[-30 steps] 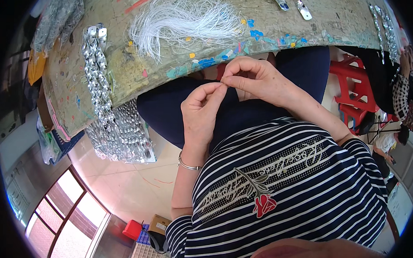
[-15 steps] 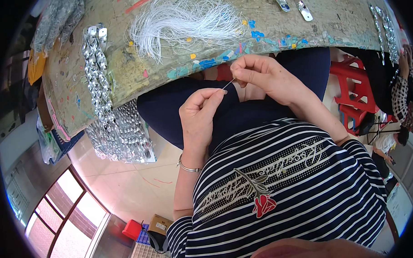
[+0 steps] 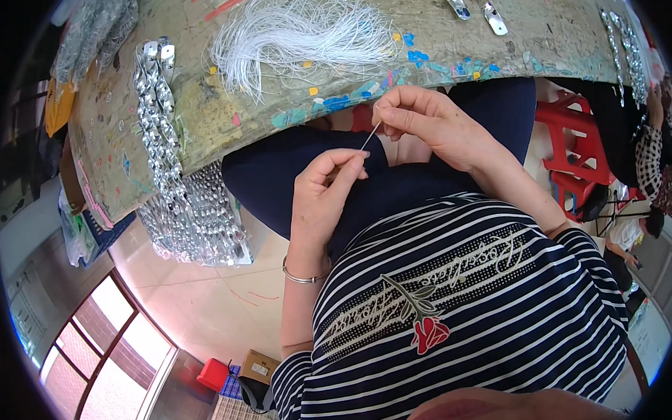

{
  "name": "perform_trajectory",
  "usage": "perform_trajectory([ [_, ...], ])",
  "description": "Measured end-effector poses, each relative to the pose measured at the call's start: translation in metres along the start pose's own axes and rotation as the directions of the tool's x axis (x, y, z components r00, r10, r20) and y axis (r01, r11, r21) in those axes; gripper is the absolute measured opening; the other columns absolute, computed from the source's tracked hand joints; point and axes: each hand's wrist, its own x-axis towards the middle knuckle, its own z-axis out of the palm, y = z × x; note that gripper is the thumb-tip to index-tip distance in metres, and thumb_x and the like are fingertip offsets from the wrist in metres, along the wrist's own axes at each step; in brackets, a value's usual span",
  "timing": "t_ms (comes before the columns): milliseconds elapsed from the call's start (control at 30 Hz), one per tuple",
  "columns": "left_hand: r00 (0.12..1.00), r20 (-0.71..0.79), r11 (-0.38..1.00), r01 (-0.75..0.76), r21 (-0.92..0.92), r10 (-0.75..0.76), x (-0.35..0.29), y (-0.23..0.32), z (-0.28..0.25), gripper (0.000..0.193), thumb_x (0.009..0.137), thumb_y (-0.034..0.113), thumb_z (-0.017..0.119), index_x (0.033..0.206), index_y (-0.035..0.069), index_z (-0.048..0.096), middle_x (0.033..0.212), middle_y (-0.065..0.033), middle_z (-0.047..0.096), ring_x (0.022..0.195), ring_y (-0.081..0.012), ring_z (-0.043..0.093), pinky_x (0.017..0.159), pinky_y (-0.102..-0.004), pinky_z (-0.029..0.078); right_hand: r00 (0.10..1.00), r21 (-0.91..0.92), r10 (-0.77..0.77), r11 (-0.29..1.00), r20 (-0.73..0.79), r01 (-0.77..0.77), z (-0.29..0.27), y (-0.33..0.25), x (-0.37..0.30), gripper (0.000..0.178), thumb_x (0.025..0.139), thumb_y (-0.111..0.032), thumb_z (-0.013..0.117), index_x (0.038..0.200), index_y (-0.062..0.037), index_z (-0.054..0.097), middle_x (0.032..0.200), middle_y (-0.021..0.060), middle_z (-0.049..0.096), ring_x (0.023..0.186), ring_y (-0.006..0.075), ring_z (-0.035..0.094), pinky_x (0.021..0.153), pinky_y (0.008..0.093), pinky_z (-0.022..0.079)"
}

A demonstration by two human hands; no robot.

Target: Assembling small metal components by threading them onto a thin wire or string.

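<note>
A short, thin whitish string [image 3: 369,136] is stretched taut and slanting between my two hands, over my lap and just in front of the table edge. My left hand [image 3: 322,195] pinches its lower end between thumb and index finger. Higher up and to the right, my right hand [image 3: 436,130] pinches the other end; its fingertips are pressed together, and any string behind them is hidden. On the table beyond lies a loose bundle of white strings [image 3: 305,42]. Neither hand touches that bundle.
Silver twisted strips [image 3: 155,118] lie on the worn table [image 3: 206,116] at left; more shiny strips [image 3: 195,216] hang below its edge. Two flat silver pieces [image 3: 495,18] lie at the far edge. A red stool [image 3: 579,141] and another person's checked sleeve [image 3: 649,163] are at right.
My hands have drawn slightly apart, the left moving down a little and the right up a little. A longer stretch of string shows between them.
</note>
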Motion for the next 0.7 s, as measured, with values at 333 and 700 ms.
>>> perform_trajectory([
  [333, 0.999, 0.012, 0.993, 0.035, 0.110, -0.036, -0.013, -0.008, -0.009, 0.015, 0.090, 0.009, 0.062, 0.102, 0.002, 0.068, 0.083, -0.0010, 0.064, 0.076, -0.0056, 0.058, 0.070, -0.0193, 0.047, 0.999, 0.061, 0.043, 0.997, -0.015, -0.042, 0.005, -0.008, 0.003, 0.015, 0.098, -0.021, 0.051, 0.097, -0.0072, 0.058, 0.095, 0.0039, 0.063, 0.079, 0.0056, 0.054, 0.076, 0.0205, 0.045],
  [700, 0.973, 0.123, 0.970, 0.171, 0.174, -0.194, -0.041, -0.021, -0.043, 0.022, 0.089, 0.013, 0.064, 0.108, 0.002, 0.065, 0.087, -0.0010, 0.066, 0.076, -0.0063, 0.061, 0.069, -0.0199, 0.050, 0.991, 0.090, 0.034, 0.996, -0.129, -0.023, 0.002, -0.024, -0.005, 0.014, 0.097, -0.022, 0.051, 0.092, -0.0087, 0.048, 0.072, -0.0008, 0.048, 0.063, 0.0086, 0.044, 0.061, 0.0227, 0.036],
])
